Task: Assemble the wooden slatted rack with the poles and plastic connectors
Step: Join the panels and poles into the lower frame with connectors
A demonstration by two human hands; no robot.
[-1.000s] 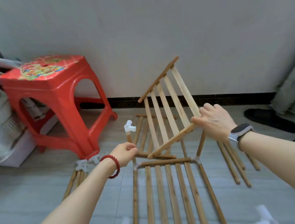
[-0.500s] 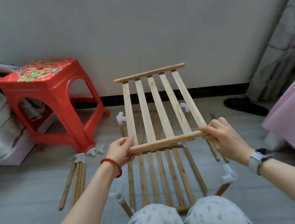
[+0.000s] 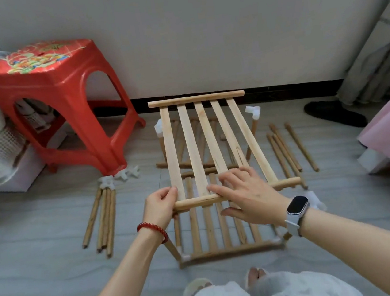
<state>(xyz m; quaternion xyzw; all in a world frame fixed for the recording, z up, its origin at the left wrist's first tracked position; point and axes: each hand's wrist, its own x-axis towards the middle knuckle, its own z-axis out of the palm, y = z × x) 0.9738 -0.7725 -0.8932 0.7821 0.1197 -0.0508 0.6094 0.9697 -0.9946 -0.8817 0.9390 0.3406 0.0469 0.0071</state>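
With my left hand point(image 3: 162, 204) gripping the near rail of the slat panel point(image 3: 209, 146) above the frame point(image 3: 228, 247) and my right hand point(image 3: 246, 194) flat on it, fingers straight, I should level it over the connectors point(image 3: 253, 111) before pressing.

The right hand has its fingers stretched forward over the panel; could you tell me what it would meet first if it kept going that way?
Probably only the pale slats of the held panel, which the right hand already overlies; beyond them, the far rail.

Pale slatted panel point(image 3: 213, 143), level above frame point(image 3: 228, 250)
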